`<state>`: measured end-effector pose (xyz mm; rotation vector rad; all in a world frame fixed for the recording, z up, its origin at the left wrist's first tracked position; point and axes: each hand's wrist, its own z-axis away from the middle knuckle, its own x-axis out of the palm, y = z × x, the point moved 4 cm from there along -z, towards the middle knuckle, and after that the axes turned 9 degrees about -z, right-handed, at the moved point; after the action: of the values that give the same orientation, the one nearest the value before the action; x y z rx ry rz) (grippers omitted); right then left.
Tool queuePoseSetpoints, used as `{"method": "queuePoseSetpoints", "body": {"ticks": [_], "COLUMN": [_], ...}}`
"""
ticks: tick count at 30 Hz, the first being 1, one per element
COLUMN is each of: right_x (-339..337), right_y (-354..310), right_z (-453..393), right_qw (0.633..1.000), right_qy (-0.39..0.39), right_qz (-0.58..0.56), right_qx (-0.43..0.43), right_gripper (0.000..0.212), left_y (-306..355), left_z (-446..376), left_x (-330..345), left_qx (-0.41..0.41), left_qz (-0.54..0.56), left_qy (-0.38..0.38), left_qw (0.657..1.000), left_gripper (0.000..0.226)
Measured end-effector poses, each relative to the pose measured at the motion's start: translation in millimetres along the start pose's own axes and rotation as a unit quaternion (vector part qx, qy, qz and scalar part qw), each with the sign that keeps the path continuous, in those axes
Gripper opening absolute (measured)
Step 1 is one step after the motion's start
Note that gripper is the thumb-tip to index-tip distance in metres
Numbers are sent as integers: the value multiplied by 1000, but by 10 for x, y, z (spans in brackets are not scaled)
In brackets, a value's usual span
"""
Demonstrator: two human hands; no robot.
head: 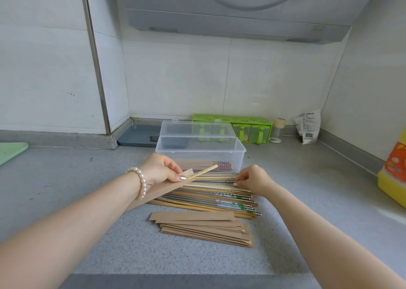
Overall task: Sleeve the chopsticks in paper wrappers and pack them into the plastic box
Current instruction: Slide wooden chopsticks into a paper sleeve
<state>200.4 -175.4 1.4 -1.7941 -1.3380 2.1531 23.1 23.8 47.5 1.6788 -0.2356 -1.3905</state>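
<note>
Mid-sleeving: left fingers pinching brown paper wrapper with one pale wooden chopstick in. Right fingers pinching its mate from desk pile. Next: aligning tip into sleeve mouth, then clear plastic box.

The left hand is holding a brown paper wrapper with one chopstick sticking out. The right hand is pinching at the loose chopsticks lying on the grey desk before the open plastic box.
</note>
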Motion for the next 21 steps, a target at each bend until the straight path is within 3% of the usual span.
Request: {"method": "queuePoseSetpoints", "body": {"ticks": [6, 17, 21], "right_x": [-6, -3, -81], "right_y": [91, 128, 111], "right_z": [-27, -11, 13], "right_qw": [998, 999, 996], "right_qy": [-10, -17, 28], "right_qz": [-66, -23, -78], "right_qx": [4, -24, -28], "right_gripper": [13, 13, 8], "left_y": [-58, -89, -75], "left_z": [-42, -51, -39], "left_x": [29, 76, 89], "left_qx": [-7, -11, -8], "left_qz": [6, 0, -12], "left_qy": [-6, -23, -33], "left_qw": [1000, 1000, 999], "left_gripper": [14, 15, 16]}}
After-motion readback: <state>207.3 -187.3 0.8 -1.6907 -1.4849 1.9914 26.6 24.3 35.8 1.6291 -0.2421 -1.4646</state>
